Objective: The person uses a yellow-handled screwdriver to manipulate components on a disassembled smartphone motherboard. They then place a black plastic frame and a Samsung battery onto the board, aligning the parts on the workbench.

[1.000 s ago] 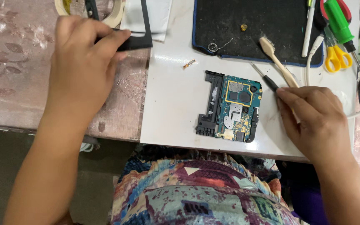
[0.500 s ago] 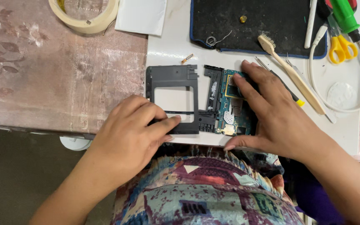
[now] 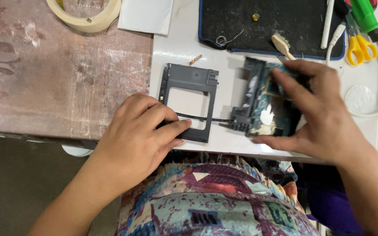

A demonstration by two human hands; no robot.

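Both grips differ: left hand (image 3: 141,135) presses flat fingers on the dark plastic frame (image 3: 189,78), pinning it to the white board (image 3: 232,144); right hand (image 3: 316,113) pinches the blurred circuit board (image 3: 263,116), tilted up. A thin black cable (image 3: 206,119) joins them. Beneath lies the pinkish table (image 3: 44,78), with tape roll (image 3: 86,17), mat (image 3: 281,22) and scissors (image 3: 362,48).
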